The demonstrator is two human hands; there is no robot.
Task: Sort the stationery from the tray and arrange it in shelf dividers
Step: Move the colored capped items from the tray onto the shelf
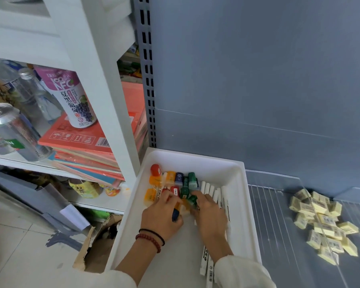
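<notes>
Sorting is judged to be at the picking stage: both hands work inside the white tray point(195, 155), and nothing is on its way to a divider yet. Nearest the viewer, the left hand point(162, 217) lies over the middle of the tray floor with its grip curled, pinching a small blue piece point(175, 215) between thumb and fingers. Just beside it, the right hand point(211, 217) rests across the white pens point(211, 190) that line the tray's right wall; its grip is spread, fingers fairly straight, and the fingertips touch the green pieces point(192, 180). Whether that hand holds anything underneath cannot be told. Beyond the fingertips, the small coloured pieces point(170, 177), orange, red, navy and green, are bunched toward the tray's far-left corner, mixed rather than grouped. The tray itself sits at the left end of the wire shelf point(279, 225), its far edge near the grey back panel point(258, 80). Well apart, toward the shelf's right end, yellow erasers point(324, 223) lie heaped on both sides of a clear divider point(303, 188). The next move appears to call for gathering like-coloured pieces into a firm hold, lifting them over the tray's right rim, and setting them in a free bay without disturbing the erasers.
</notes>
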